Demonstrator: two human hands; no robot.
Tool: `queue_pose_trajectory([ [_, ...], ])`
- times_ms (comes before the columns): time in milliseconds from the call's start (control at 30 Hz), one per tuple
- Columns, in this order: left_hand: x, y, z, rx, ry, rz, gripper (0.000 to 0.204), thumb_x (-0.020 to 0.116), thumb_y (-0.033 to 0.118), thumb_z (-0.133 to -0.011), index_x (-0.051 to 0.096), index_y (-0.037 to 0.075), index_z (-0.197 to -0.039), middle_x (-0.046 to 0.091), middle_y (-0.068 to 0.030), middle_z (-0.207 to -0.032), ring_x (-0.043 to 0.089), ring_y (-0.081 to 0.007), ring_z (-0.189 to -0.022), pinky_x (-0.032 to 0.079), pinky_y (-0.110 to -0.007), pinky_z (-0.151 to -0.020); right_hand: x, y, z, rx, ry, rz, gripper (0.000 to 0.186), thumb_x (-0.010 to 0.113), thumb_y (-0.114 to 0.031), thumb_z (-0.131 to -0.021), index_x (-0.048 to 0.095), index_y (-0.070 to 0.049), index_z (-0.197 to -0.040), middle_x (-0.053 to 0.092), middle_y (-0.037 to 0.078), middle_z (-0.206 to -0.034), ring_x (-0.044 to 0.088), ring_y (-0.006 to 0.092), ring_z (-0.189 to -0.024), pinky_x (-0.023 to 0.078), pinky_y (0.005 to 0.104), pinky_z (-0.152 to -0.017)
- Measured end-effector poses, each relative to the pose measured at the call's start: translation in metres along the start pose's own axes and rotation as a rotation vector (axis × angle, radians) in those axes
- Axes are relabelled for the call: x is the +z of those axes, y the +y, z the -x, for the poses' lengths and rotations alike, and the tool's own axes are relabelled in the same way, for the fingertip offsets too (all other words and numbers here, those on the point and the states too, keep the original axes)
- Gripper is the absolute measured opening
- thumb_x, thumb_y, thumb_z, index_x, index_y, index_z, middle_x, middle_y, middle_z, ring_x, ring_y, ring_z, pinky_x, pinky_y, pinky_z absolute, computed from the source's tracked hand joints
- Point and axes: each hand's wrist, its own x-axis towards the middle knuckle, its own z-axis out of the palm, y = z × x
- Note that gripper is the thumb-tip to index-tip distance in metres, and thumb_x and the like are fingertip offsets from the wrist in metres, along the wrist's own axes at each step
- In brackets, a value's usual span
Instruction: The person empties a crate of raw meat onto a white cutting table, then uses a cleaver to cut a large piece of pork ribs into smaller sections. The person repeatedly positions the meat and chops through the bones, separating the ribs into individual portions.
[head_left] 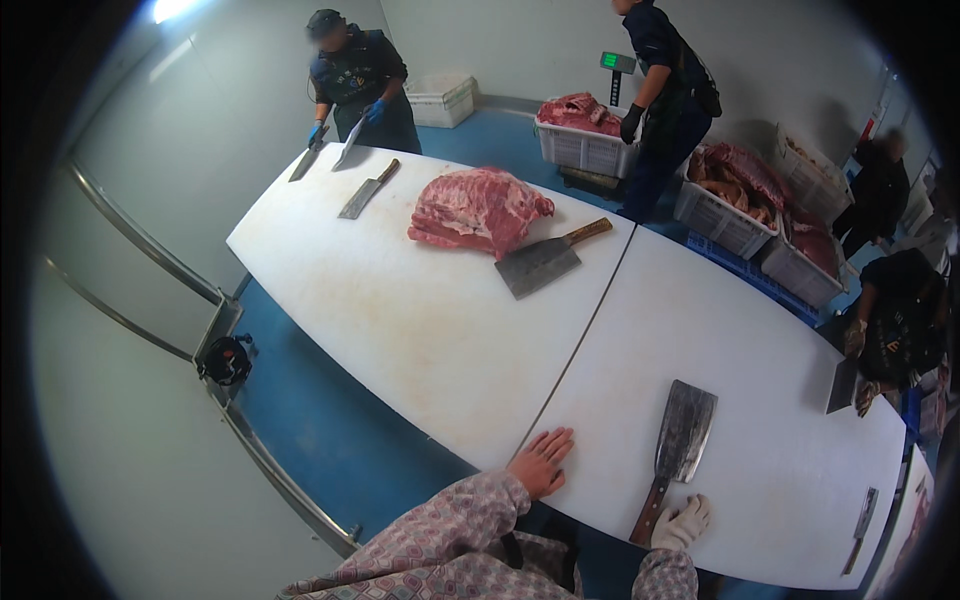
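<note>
head view: the bare left hand (pixel 541 462) lies flat, fingers spread, on the white cutting table (pixel 420 320) at its near edge. the gloved right hand (pixel 681 522) (white glove) rests just beside the wooden handle of a cleaver (pixel 676 452), fingers loosely curled, gripping nothing. a slab of raw meat (pixel 476 211) sits well apart, farther along the table.

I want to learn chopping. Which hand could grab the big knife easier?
Probably the right hand: it lies beside the wooden handle of the cleaver. The left hand rests flat on the white table, farther away.

Grey walls (pixel 200 110) w/ steel rails (pixel 150 245), blue floor (pixel 330 420), ceiling light (pixel 168 10).
</note>
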Motion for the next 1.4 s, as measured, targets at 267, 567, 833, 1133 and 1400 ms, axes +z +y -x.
queue_pose_trajectory([
  [267,0.000,0.000,0.000,0.005,0.004,-0.002,0.071,0.065,0.026,-0.100,0.045,-0.002,-0.162,0.035,-0.0192,-0.179,0.031,-0.0354,-0.167,0.024,-0.052,-0.138,-0.002,-0.002,0.001,0.005,-0.017,0.020,0.050,0.071,-0.007,-0.082,0.064,0.003,-0.131,0.058,0.022,-0.146,0.055,0.0451,-0.135,0.042,0.0553,-0.120],
  [567,0.001,0.000,-0.001,0.003,0.000,-0.004,0.072,0.065,0.026,-0.100,0.045,-0.002,-0.162,0.035,-0.0194,-0.178,0.031,-0.0354,-0.167,0.024,-0.052,-0.138,-0.004,-0.001,-0.001,-0.022,-0.014,0.043,0.048,0.069,-0.007,-0.084,0.064,0.002,-0.130,0.058,0.022,-0.146,0.057,0.0449,-0.132,0.044,0.0549,-0.117],
  [833,0.001,-0.001,-0.002,0.007,-0.064,-0.049,0.072,0.063,0.029,-0.102,0.044,-0.003,-0.163,0.034,-0.0202,-0.178,0.029,-0.0365,-0.168,0.023,-0.053,-0.138,-0.012,-0.006,-0.002,0.042,-0.087,0.045,0.046,0.071,-0.010,-0.087,0.065,0.003,-0.131,0.059,0.021,-0.145,0.057,0.0449,-0.134,0.045,0.0558,-0.118],
  [1133,-0.007,0.004,-0.002,0.025,0.008,0.006,0.070,0.067,0.023,-0.098,0.047,-0.006,-0.158,0.040,-0.0239,-0.173,0.036,-0.0412,-0.163,0.029,-0.055,-0.135,-0.003,0.003,0.000,0.057,-0.069,-0.006,0.049,0.077,-0.010,-0.085,0.065,0.001,-0.131,0.058,0.021,-0.149,0.055,0.0449,-0.138,0.044,0.0544,-0.121],
  [1400,-0.006,0.003,-0.001,0.019,-0.016,-0.020,0.072,0.066,0.027,-0.099,0.046,-0.004,-0.161,0.036,-0.0228,-0.177,0.032,-0.0395,-0.166,0.027,-0.055,-0.136,0.000,0.005,0.000,0.024,-0.045,0.014,0.049,0.075,-0.011,-0.084,0.065,0.001,-0.130,0.059,0.020,-0.146,0.056,0.0442,-0.135,0.044,0.0554,-0.119],
])
